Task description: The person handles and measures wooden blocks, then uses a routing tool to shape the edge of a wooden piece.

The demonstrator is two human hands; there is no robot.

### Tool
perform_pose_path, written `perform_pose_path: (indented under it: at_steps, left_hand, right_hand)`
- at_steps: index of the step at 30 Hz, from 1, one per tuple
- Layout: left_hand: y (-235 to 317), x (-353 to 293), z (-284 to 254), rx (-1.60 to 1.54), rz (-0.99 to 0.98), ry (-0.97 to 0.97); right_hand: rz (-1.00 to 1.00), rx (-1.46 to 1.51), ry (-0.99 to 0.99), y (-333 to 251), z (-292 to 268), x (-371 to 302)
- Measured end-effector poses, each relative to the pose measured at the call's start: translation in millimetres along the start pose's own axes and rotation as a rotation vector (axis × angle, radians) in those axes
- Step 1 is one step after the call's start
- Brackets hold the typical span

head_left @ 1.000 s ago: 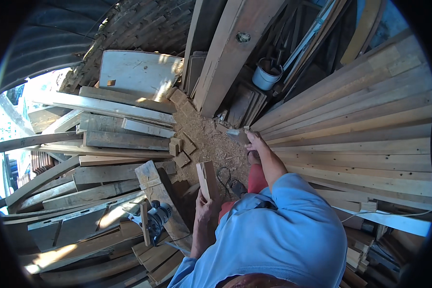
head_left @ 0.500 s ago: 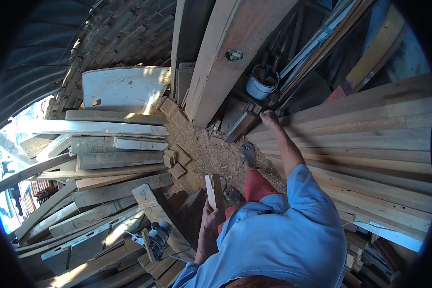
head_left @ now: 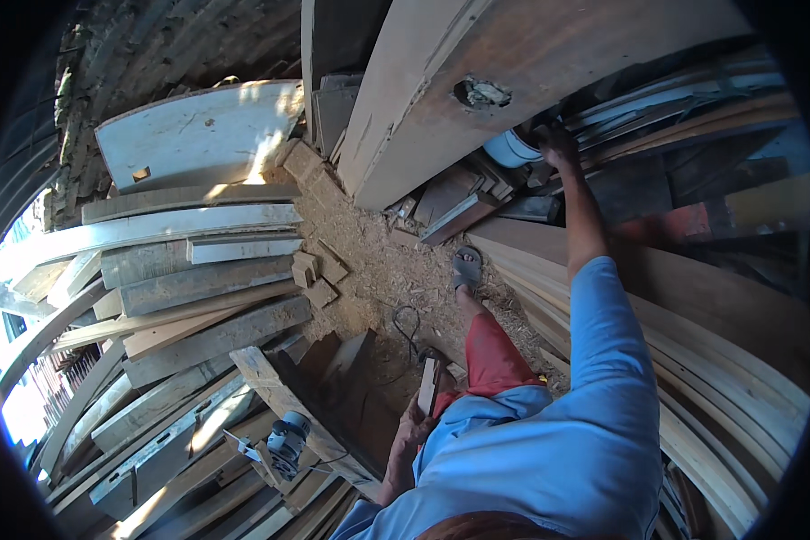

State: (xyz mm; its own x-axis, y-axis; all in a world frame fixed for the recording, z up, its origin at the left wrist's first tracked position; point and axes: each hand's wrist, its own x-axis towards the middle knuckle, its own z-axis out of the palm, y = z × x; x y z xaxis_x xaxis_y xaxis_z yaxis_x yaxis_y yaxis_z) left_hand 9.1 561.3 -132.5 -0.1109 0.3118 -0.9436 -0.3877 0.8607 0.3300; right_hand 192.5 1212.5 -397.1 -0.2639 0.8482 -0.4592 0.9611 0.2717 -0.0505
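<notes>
My left hand (head_left: 410,427) is closed around a short wooden block (head_left: 429,385), held upright close to my body. My right arm stretches far forward, and my right hand (head_left: 559,149) is at the rim of a white bucket (head_left: 510,150). Dark tool handles stand in that bucket, partly in shade. The fingers of my right hand are lost in shadow, so whether they grip one of the handles does not show.
A thick wooden beam (head_left: 423,117) with a hole rises ahead. Stacked planks (head_left: 216,270) lie at left, more long boards (head_left: 693,351) at right. A router (head_left: 288,441) sits on a plank at lower left. Sawdust (head_left: 378,261) covers the floor, where a black cord (head_left: 407,326) curls.
My right hand has moved forward and right, from near the wood pieces below the bucket to the bucket's rim. My left hand still holds the wooden block, now lower in view.
</notes>
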Motion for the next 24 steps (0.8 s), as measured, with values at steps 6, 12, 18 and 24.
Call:
perform_pose_path:
  at_steps: [6, 12, 18, 24]
  left_hand:
    - [-8, 1, 0, -0.022, -0.103, 0.035]
    - [-7, 8, -5, -0.029, -0.117, 0.029]
    - [-6, 17, -20, -0.025, -0.050, 0.009]
    - [-7, 15, -29, -0.048, 0.084, -0.021]
  right_hand:
    - [-0.010, -0.074, -0.042, 1, 15, 33]
    - [0.101, 0.056, 0.059, -7, 6, 30]
    - [0.106, -0.001, 0.088, -2, -29, 10]
    - [0.176, 0.019, 0.136, -10, -79, -44]
